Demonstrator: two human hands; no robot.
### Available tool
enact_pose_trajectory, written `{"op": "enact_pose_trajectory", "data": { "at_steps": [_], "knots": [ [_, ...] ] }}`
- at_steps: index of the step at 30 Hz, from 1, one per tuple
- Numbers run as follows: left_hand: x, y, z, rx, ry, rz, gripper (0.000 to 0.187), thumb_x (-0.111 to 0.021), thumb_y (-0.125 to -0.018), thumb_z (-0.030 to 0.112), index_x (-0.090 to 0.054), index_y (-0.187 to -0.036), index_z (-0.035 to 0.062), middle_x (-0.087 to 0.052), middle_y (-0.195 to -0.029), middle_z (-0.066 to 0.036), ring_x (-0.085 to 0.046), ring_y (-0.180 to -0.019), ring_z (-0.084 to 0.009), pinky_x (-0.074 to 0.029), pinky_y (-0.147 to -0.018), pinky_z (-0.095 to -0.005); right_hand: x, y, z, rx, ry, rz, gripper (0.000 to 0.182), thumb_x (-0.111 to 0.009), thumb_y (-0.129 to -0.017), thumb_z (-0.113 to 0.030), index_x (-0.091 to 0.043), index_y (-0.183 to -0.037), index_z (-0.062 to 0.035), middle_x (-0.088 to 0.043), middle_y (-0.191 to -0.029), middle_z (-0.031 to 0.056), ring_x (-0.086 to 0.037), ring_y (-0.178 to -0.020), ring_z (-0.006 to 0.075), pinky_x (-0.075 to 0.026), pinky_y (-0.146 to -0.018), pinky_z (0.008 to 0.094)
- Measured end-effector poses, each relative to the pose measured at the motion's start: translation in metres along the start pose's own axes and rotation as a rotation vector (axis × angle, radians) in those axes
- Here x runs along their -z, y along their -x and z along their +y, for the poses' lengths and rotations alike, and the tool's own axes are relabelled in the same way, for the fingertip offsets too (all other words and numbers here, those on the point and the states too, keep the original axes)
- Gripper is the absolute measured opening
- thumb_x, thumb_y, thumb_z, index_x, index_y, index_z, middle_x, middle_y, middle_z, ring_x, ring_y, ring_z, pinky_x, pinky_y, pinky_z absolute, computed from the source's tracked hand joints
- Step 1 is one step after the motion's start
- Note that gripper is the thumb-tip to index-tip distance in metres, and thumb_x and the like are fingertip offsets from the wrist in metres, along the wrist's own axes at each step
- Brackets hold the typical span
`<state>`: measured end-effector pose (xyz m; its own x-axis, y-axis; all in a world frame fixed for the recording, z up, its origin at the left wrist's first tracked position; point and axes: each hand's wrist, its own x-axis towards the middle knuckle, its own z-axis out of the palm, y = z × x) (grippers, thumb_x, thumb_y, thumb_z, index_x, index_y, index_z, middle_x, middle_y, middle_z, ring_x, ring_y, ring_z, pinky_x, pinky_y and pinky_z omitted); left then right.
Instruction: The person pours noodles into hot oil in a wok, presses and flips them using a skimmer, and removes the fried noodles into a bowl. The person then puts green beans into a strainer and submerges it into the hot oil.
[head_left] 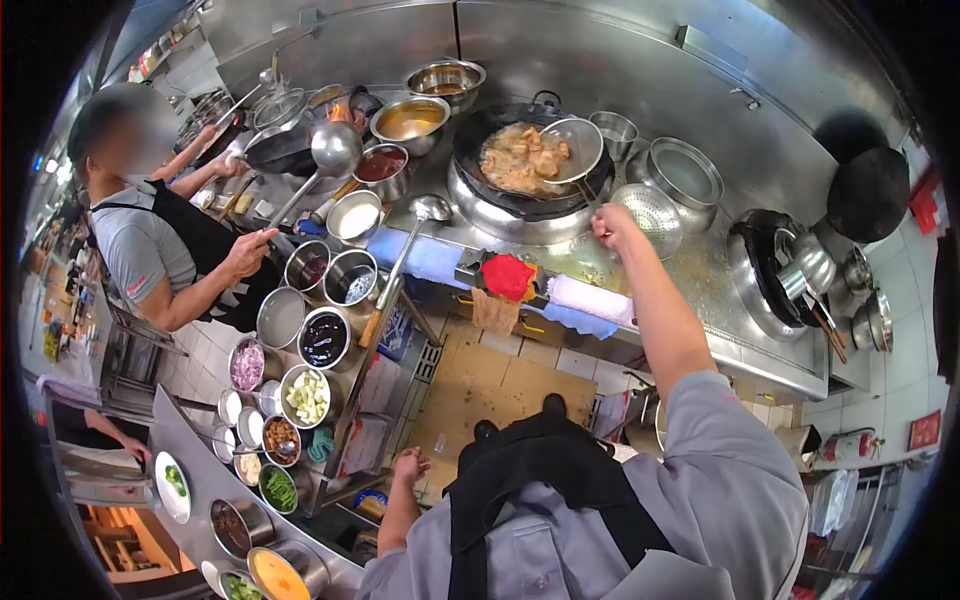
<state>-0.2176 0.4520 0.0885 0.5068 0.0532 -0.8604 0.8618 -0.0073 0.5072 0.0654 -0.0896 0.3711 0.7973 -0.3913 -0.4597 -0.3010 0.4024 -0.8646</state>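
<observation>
My right hand (612,226) is closed round the handle of a round wire-mesh strainer (574,148). The strainer's bowl sits at the right side of a black wok (470,150). Golden-brown pieces of food (522,158) lie in bubbling oil in that wok, next to the mesh. Just right of my hand a perforated metal skimmer (650,215) rests on the stove top. Low by my body, my left hand (410,466) hangs with its fingers curled in and nothing visible in them. A long-handled ladle (430,208) lies to the left of the wok.
Left of me a co-worker (175,240) holds a large ladle (336,148) near another wok (280,150). Pots of sauce and chopped ingredients (305,395) crowd the left counter. A lidded pot (686,172) stands right of the wok. A red cloth (507,277) lies on the stove's front edge.
</observation>
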Motion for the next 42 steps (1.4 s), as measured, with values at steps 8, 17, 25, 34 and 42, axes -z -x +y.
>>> {"op": "enact_pose_trajectory", "data": {
  "at_steps": [8, 17, 25, 34, 42],
  "knots": [
    [-0.028, 0.011, -0.002, 0.038, 0.008, 0.044, 0.017, -0.047, -0.082, 0.028, -0.044, -0.090, 0.0135, -0.053, -0.071, -0.007, -0.053, -0.053, -0.0184, -0.033, -0.040, -0.0281, 0.025, -0.011, -0.033, 0.133, 0.150, 0.106, 0.018, -0.035, -0.070, 0.003, -0.043, -0.084, -0.0040, -0.042, -0.055, 0.0074, -0.036, -0.037, 0.0140, -0.026, -0.031, 0.0264],
    [-0.085, 0.036, -0.010, -0.070, 0.014, 0.074, 0.025, -0.048, -0.081, 0.027, -0.044, -0.098, 0.0084, -0.054, -0.068, -0.005, -0.052, -0.049, -0.0165, -0.034, -0.039, -0.0268, 0.067, -0.026, -0.057, 0.427, 0.340, 0.018, 0.032, -0.041, -0.074, -0.004, -0.042, -0.106, -0.0055, -0.048, -0.066, 0.0093, -0.043, -0.045, 0.0161, -0.033, -0.036, 0.0281],
    [-0.132, 0.128, -0.032, -0.304, 0.650, 0.375, 0.029, -0.048, -0.081, 0.030, -0.046, -0.107, 0.0155, -0.049, -0.074, 0.003, -0.046, -0.059, -0.0068, -0.040, -0.051, -0.0216, 0.098, -0.022, -0.032, 0.130, 0.361, -0.069, 0.020, -0.041, -0.080, -0.022, -0.047, -0.088, -0.0051, -0.053, -0.086, 0.0079, -0.051, -0.066, 0.0173, -0.042, -0.056, 0.0312],
    [-0.122, 0.274, -0.196, -0.788, 2.003, 1.223, 0.023, -0.052, -0.077, 0.028, -0.053, -0.087, 0.0073, -0.052, -0.066, 0.000, -0.045, -0.054, -0.0084, -0.033, -0.046, -0.0200, 0.087, -0.094, -0.054, -0.077, -0.462, -0.566, 0.021, -0.026, -0.077, 0.004, -0.020, -0.061, -0.0082, -0.017, -0.056, 0.0012, -0.015, -0.043, 0.0121, -0.016, -0.038, 0.0261],
    [-0.095, 0.398, -0.296, -0.225, 1.489, 1.710, 0.059, -0.048, -0.075, 0.016, -0.018, -0.125, 0.0228, -0.051, -0.089, -0.010, -0.051, -0.057, -0.0178, -0.039, -0.046, -0.0273, 0.062, -0.134, -0.075, -0.007, -0.554, -0.735, 0.019, -0.030, -0.072, 0.005, -0.021, -0.061, -0.0067, -0.016, -0.055, 0.0010, -0.016, -0.042, 0.0116, -0.016, -0.041, 0.0266]
  ]
}}
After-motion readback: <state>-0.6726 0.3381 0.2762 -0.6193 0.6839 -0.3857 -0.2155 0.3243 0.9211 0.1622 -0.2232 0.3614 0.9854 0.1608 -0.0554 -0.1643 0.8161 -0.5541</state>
